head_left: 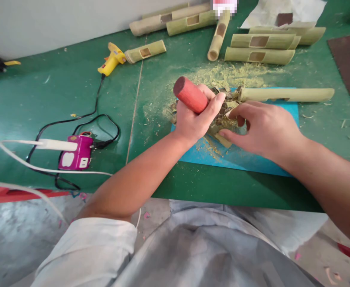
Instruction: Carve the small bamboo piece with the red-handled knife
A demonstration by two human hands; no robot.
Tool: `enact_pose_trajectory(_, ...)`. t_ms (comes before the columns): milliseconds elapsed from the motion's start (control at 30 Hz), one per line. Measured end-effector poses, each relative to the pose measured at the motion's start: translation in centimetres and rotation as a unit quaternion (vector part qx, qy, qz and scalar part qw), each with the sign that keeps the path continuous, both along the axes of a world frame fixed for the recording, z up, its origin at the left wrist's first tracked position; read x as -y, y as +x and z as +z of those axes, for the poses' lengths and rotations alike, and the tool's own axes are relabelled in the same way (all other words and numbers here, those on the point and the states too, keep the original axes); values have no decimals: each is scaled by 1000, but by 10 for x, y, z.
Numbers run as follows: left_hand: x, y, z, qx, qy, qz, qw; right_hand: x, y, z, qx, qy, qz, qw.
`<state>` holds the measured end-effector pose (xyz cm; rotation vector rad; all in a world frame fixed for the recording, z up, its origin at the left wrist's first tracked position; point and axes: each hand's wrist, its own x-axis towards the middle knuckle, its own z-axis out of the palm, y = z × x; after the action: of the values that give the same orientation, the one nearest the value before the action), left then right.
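My left hand (194,117) is closed round a red wooden tool handle (190,95), whose working end is hidden behind the hand. My right hand (261,127) lies just to the right, fingers curled and pinched among a pile of bamboo shavings and chips (222,115). Both hands work over a blue cutting mat (252,159). A long bamboo tube (285,94) lies on the mat beyond my right hand, its left end at the pile. What the right fingers grip I cannot make out.
Several cut bamboo tubes (261,42) with rectangular holes lie at the back of the green table (43,99). A yellow glue gun (112,59) and its black cord lead to a purple power strip (76,153) at left. Sawdust (222,73) is scattered behind the mat.
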<state>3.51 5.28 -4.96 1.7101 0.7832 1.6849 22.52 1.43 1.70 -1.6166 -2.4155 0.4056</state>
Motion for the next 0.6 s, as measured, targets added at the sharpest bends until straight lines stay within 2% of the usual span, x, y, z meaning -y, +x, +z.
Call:
enact_pose_trajectory(133,1,4,3,3,0,37,999,15,-6,14,102,-5,15,995)
enact_pose_trajectory(267,2,4,4,-11,17,41,999,19,-9,10,142,-12,55,988)
enact_pose_trajectory(467,2,-1,4,-8,-18,3,1000,15,-9,-2,96,-38,26,994)
enact_pose_trajectory(600,2,-6,7,-17,48,12,999,15,-8,-3,95,-20,17,995)
